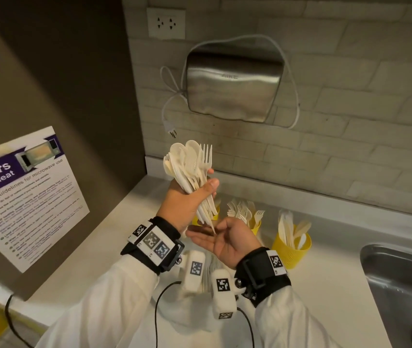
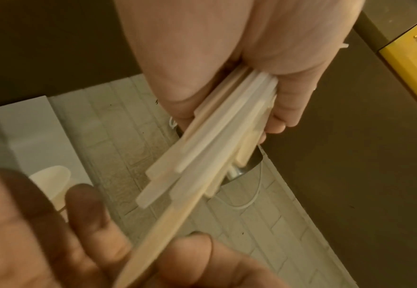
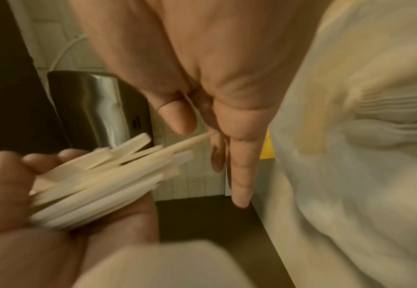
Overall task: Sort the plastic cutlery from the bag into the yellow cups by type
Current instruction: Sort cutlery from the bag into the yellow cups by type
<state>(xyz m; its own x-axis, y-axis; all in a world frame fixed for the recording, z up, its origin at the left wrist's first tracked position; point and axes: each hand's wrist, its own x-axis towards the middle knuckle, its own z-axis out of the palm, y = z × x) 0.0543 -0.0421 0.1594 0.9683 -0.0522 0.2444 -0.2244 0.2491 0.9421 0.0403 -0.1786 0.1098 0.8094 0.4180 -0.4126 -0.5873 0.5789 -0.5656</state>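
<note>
My left hand is raised above the counter and grips a bundle of white plastic cutlery, spoon bowls and fork tines pointing up. The handles fan out below its palm. My right hand sits just beneath, palm up, and pinches the end of the longest handle between thumb and fingers. Three yellow cups stand behind the hands. The left cup is mostly hidden, the middle cup holds forks and the right cup holds knives. A white bag lies under my wrists.
A steel sink is set into the white counter at the right. A metal hand dryer hangs on the brick wall, with its plug dangling near the cutlery tips. A brown panel with a microwave poster closes the left side.
</note>
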